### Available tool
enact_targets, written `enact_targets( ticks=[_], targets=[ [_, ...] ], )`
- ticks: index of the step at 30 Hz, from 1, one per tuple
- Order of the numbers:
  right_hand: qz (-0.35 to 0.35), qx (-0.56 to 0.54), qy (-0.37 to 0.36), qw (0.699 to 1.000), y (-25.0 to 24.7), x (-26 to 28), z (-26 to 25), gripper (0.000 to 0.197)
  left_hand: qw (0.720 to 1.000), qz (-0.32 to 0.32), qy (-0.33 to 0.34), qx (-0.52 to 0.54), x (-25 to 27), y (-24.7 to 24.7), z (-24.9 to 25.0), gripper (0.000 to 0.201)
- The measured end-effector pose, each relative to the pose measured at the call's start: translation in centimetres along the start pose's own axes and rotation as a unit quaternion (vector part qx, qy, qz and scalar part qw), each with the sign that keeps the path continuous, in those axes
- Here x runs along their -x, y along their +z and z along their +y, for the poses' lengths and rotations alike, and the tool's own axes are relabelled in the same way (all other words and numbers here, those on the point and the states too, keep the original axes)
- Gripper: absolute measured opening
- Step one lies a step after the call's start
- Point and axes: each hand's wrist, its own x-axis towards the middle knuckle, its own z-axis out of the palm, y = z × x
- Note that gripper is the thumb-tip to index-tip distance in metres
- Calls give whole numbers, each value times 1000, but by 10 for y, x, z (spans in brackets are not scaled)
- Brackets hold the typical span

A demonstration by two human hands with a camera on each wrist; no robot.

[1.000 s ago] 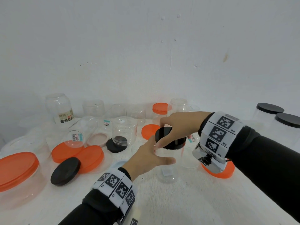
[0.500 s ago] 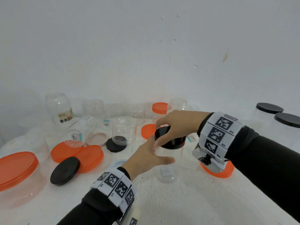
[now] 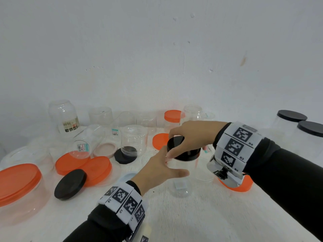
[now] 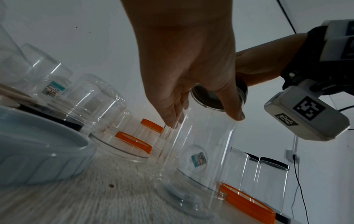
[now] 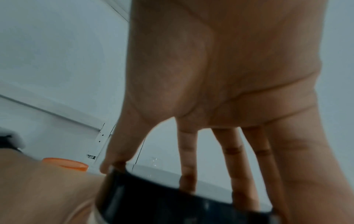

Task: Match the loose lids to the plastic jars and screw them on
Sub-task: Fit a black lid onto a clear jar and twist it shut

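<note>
Holding the tall clear jar [image 3: 181, 173] still on the white table [image 3: 201, 215] with the left hand [image 3: 157, 170] wrapped round its side, so the right hand [image 3: 190, 137], fingers curled round the black lid [image 3: 185, 153] on top, can twist it tight.

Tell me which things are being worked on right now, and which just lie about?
In use: black lid, clear jar, right hand gripping the lid, left hand steadying the jar.

Lying about: loose black lid, orange lids, upturned jars.
</note>
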Motion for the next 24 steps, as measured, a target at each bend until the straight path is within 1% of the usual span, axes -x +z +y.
enact_targets(
  ticks=[2, 5, 6, 9, 15, 17, 21, 24],
  targets=[
    [-11, -5, 2, 1000, -1, 2, 0, 68, 1000, 1, -3, 1, 0, 0, 0, 85],
    [-56, -14, -17, 998, -8, 6, 2, 73, 1000, 1, -7, -3, 0, 0, 1, 89],
    [-60, -12, -23, 998, -10, 7, 2, 73, 1000, 1, -8, -4, -1, 0, 1, 90],
    [-45, -5, -30, 999, -11, 6, 3, 72, 1000, 1, -6, -7, -1, 0, 1, 90],
    [5, 18, 14, 1000, 0, 1, -1, 70, 1000, -6, 0, 0, 0, -2, -1, 84],
    [0, 8, 20, 1000, 1, 2, 0, 70, 1000, -10, 2, 0, 0, -2, 0, 86],
    [-58, -13, -10, 998, -5, 5, 3, 76, 1000, -8, -7, -3, -2, -2, -1, 92],
    [-48, -15, -23, 998, -8, 5, 2, 75, 1000, -7, -10, -5, -3, -2, -2, 91]
  ],
)
